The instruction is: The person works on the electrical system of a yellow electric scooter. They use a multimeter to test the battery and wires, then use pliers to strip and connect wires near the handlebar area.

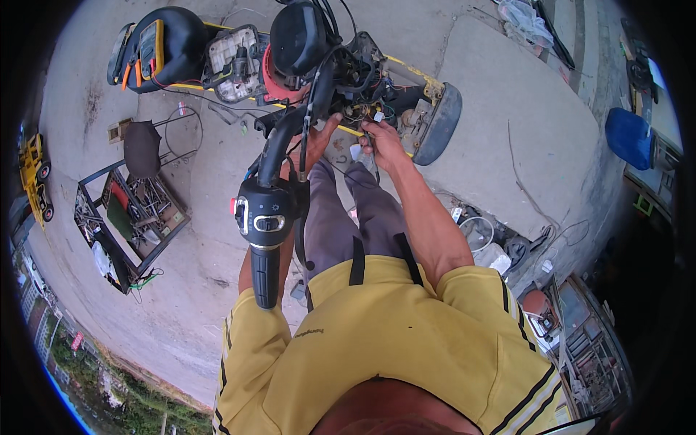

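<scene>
A partly stripped electric scooter stands in front of me, its handlebar (274,148) reaching back toward my chest. The bundle of thin coloured wires (362,110) is exposed at its front end. My right hand (386,147) is closed at these wires, its fingertips pinching a dark wire. A small white piece (355,151) shows just below those fingers. My left hand (317,143) is beside the same wires, its thumb extended upward. The handlebar and brake lever hide most of its other fingers. The black grip with its switch housing (267,214) lies over my left forearm.
On the black seat (181,47) lie a yellow multimeter (151,49) and orange-handled pliers (132,69). A drill (240,65) rests beside it. An open frame of tools (134,217) stands left, near a dark stool (142,148). A blue seat (628,133) and loose cables are right.
</scene>
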Demonstrator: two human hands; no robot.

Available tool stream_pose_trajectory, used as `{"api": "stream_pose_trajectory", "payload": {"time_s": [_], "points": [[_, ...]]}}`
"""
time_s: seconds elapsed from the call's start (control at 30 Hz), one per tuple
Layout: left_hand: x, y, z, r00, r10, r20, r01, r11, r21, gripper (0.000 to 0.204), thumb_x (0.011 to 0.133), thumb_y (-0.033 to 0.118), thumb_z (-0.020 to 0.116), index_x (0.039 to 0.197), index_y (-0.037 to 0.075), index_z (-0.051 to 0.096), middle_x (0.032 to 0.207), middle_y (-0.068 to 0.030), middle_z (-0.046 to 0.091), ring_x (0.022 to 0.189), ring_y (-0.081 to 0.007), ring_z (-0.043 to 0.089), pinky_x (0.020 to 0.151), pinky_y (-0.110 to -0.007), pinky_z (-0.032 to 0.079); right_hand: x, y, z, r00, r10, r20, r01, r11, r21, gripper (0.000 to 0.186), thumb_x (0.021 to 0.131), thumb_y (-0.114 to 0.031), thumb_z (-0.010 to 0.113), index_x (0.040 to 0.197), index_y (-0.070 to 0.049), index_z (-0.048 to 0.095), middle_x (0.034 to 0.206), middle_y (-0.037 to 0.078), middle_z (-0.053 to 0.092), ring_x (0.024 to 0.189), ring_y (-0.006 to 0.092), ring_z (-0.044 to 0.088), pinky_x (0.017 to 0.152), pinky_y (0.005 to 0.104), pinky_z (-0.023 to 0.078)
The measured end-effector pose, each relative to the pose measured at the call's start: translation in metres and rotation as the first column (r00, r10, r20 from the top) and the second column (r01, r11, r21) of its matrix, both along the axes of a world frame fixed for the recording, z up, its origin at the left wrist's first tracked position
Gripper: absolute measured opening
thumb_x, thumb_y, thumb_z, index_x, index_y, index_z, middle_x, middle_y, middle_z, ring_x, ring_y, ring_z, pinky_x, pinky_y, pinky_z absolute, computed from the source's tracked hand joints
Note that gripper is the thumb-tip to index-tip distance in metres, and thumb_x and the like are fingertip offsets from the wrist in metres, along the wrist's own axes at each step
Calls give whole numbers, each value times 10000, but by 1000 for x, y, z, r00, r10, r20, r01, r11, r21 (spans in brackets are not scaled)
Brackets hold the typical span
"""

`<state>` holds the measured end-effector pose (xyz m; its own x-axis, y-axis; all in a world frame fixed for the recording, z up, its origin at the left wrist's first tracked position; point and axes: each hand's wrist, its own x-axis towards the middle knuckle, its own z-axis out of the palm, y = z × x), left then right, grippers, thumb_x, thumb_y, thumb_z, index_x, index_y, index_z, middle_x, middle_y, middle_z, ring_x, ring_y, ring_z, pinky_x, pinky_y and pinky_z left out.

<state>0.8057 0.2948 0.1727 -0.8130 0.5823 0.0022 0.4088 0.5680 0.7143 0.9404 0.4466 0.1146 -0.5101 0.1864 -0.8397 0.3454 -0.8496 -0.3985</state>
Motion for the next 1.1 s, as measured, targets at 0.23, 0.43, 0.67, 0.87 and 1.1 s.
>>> {"api": "stream_pose_trajectory", "payload": {"time_s": [0.23, 0.43, 0.67, 0.87, 1.1], "points": [[-2, -1, -2, 1000, 2, 0, -2, 1000, -13, 639, 903, 248, 775, 1430, -3, 513, 1330, -216, 601, 1168, -373, 621, 986, -417, 509, -1, 1, 1, 1000, -3, -8, 3, 1000, -12, 156, 1005, -109, 664, 1080, -80, 531, 900, 62, 611, 650, 152, 560, 461, 269, 353], [-5, 0, -2, 1000, 4, -4, -4, 1000, -24, 642, 903, 252, 777, 1429, -2, 512, 1319, -215, 603, 1150, -370, 625, 972, -418, 514, -1, 1, -1, 1000, -16, -20, 16, 999, -33, 135, 1013, -97, 649, 1075, -78, 531, 888, 60, 609, 663, 146, 556, 472, 267, 358], [-9, 0, -4, 1000, 5, -7, -5, 999, -31, 644, 903, 257, 780, 1429, -2, 512, 1308, -214, 606, 1129, -366, 630, 956, -420, 519, 0, 2, -1, 1000, -26, -12, 25, 999, -41, 108, 1015, -106, 649, 1062, -77, 556, 890, 54, 626, 654, 142, 552, 470, 259, 348], [-10, 0, -5, 1000, 0, -5, 0, 999, -42, 646, 904, 261, 782, 1429, -1, 511, 1298, -213, 608, 1111, -362, 634, 942, -421, 524, 0, 2, -4, 1000, -15, 3, 15, 999, -31, 97, 1019, -117, 642, 1071, -76, 571, 896, 49, 621, 643, 134, 550, 460, 251, 346], [-13, 0, -7, 1000, 0, -3, 0, 999, -48, 649, 904, 266, 784, 1428, -1, 510, 1286, -213, 611, 1090, -358, 638, 925, -423, 529, -4, 1, 0, 1000, 2, 31, -1, 1000, -18, 83, 1026, -110, 622, 1075, -75, 565, 893, 48, 607, 644, 131, 533, 465, 256, 343]]}}
